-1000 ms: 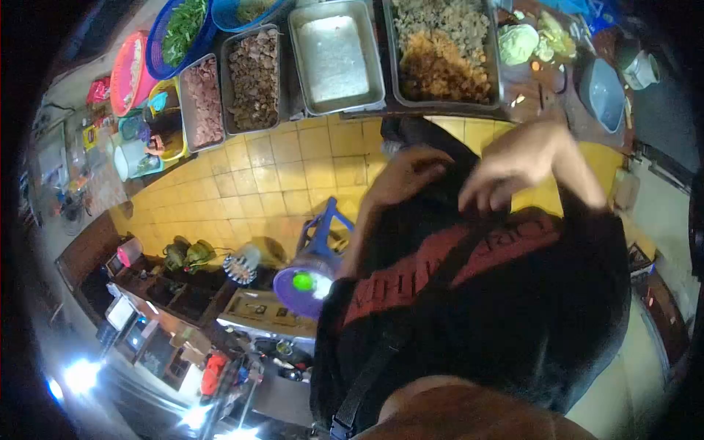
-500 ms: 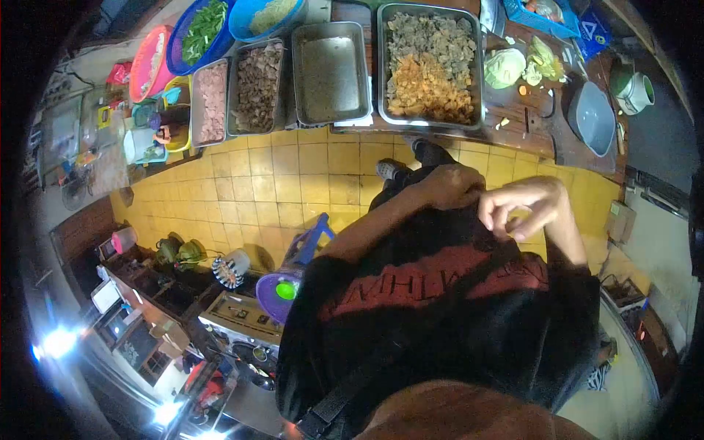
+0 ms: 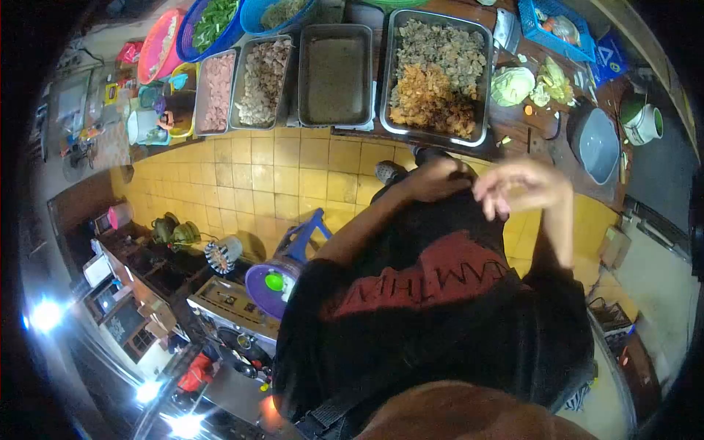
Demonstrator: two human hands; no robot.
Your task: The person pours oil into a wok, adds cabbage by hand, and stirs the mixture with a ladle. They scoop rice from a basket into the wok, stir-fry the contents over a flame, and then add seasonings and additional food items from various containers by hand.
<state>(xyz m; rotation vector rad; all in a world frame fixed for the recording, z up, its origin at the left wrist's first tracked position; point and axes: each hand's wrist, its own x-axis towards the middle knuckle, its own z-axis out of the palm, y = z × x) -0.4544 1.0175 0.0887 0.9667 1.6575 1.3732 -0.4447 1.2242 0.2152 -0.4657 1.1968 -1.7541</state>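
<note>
My left hand (image 3: 440, 180) is closed on the lower part of a black shirt (image 3: 440, 330), which has a red lettered band and is pulled outward from my body. Beside it on the right, my right hand (image 3: 524, 186) hovers near the cloth edge with its fingers bent. Motion blur smears those fingers, and whether anything is between them cannot be made out. Beyond both hands, a metal tray (image 3: 487, 88) holds grey and orange chopped food. To its left is a bare metal tray (image 3: 336, 81).
Trays of pink meat (image 3: 218, 92) and pale pieces (image 3: 262, 82), a blue basket of greens (image 3: 215, 26), cabbage (image 3: 512, 86) and a grey basin (image 3: 597, 145) line the counter. A purple tub (image 3: 265, 287) on a blue stool (image 3: 304, 238) stands left of my body.
My left hand has shifted slightly left and the shirt's lettered band has bunched differently. My right hand has moved a little, its fingers now blurred. The whole view has shifted slightly.
</note>
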